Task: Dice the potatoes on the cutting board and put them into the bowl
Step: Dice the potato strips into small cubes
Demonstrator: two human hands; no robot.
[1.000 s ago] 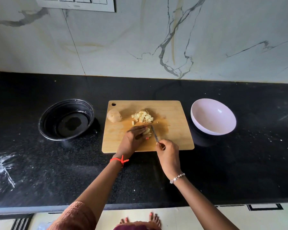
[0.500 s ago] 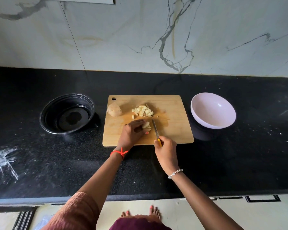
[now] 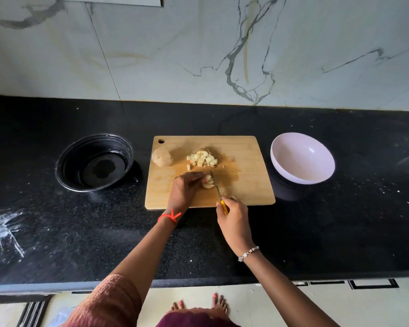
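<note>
A wooden cutting board (image 3: pixel 246 180) lies on the black counter. On it my left hand (image 3: pixel 185 188) presses down a sliced potato piece (image 3: pixel 208 181). My right hand (image 3: pixel 234 218) grips a yellow-handled knife (image 3: pixel 219 191), whose blade rests against the right side of that piece. A heap of potato dice (image 3: pixel 202 159) sits further back on the board. An uncut potato chunk (image 3: pixel 161 157) rests near the board's far left corner. The pale pink bowl (image 3: pixel 302 159) stands to the right of the board, with nothing visible in it.
A black round bowl (image 3: pixel 95 162) holding a little liquid sits to the left of the board. White smears (image 3: pixel 3 230) mark the counter at the far left. A marble wall rises behind the counter. The counter's front edge runs just below my forearms.
The knife blade has shifted slightly along the potato piece under my left hand. The camera has tilted a little, so everything sits a bit higher in view.
</note>
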